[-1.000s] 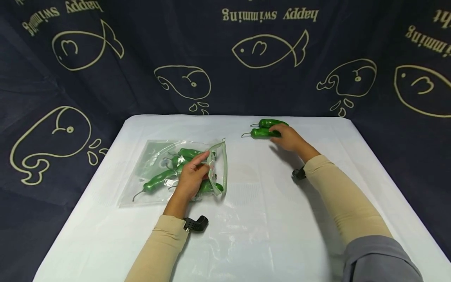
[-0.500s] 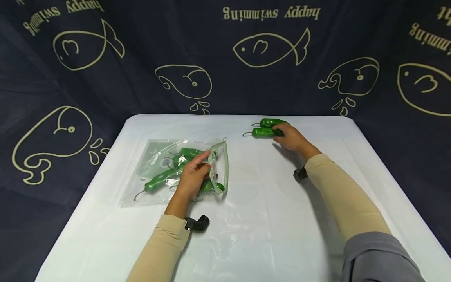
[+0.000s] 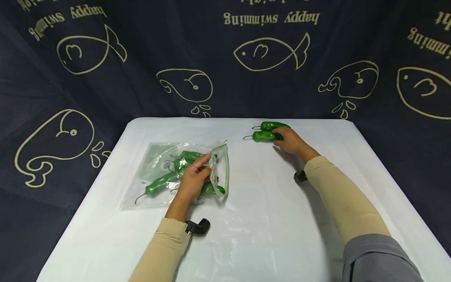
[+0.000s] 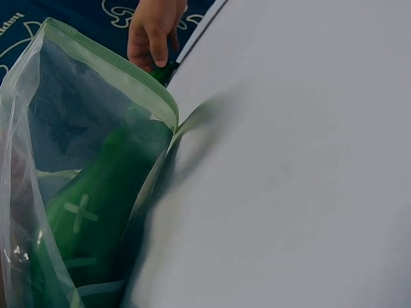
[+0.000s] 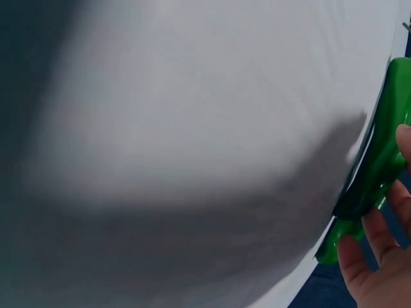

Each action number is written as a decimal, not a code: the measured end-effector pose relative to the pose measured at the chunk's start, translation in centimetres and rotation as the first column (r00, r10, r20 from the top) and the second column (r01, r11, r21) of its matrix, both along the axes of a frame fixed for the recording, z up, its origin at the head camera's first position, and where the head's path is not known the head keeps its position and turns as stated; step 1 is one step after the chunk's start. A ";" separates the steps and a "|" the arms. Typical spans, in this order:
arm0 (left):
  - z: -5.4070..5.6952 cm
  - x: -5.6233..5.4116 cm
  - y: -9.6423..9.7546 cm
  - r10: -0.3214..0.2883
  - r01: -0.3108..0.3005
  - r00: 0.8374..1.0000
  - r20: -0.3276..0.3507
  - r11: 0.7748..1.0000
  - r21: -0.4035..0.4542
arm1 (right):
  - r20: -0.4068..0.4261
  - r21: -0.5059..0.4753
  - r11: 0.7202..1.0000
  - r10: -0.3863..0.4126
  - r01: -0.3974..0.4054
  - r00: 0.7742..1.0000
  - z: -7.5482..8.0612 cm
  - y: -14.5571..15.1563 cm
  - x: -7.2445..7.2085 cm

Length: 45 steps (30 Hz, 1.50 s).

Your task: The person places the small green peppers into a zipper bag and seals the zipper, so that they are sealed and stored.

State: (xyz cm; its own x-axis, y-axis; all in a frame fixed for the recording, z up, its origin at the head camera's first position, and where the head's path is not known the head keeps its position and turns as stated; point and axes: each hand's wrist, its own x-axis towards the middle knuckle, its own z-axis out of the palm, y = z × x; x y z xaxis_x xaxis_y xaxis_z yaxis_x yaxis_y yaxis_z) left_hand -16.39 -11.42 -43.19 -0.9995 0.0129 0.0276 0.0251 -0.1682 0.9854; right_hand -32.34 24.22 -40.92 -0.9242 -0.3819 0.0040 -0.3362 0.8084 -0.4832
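Observation:
A clear zip bag (image 3: 146, 160) with a pale green seal lies at the left of the white table, several green chili peppers (image 3: 160, 184) inside it. My left hand (image 3: 191, 181) pinches the bag's mouth edge, which stands partly raised and gapes to the right. In the left wrist view, a pepper (image 4: 96, 212) shows inside the bag, under the zip seal (image 4: 115, 58). At the table's far side, my right hand (image 3: 291, 140) grips the right end of the nearer loose pepper (image 3: 262, 136), thumb and fingers around it in the right wrist view. Just behind lies another pepper (image 3: 270, 125).
The white table (image 3: 246, 243) has its far edge close behind the loose peppers. A dark blue cloth (image 3: 225, 90) with fish and whale drawings hangs behind and at the sides. Each wrist wears a small black camera (image 3: 199, 226).
The head view has shifted slightly. Both hands, the bag and the peppers stay nearly where they were; the right hand's fingers have adjusted a little on the nearer pepper.

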 end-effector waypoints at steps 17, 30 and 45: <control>0.0 -0.1 -0.3 0.000 0.000 1.000 -0.010 1.000 -0.001 | 0.005 0.062 0.998 -0.013 0.012 1.000 -0.1 -0.8 -0.4; 0.1 -0.1 -0.1 -0.006 0.006 1.000 -0.024 1.000 0.005 | 0.009 0.006 0.999 -0.045 0.045 0.999 -0.6 -0.9 -0.4; 0.2 0.1 -0.1 -0.002 0.002 1.000 -0.007 1.000 -0.023 | 0.046 -0.016 0.999 -0.030 0.031 0.998 -0.7 -0.8 0.0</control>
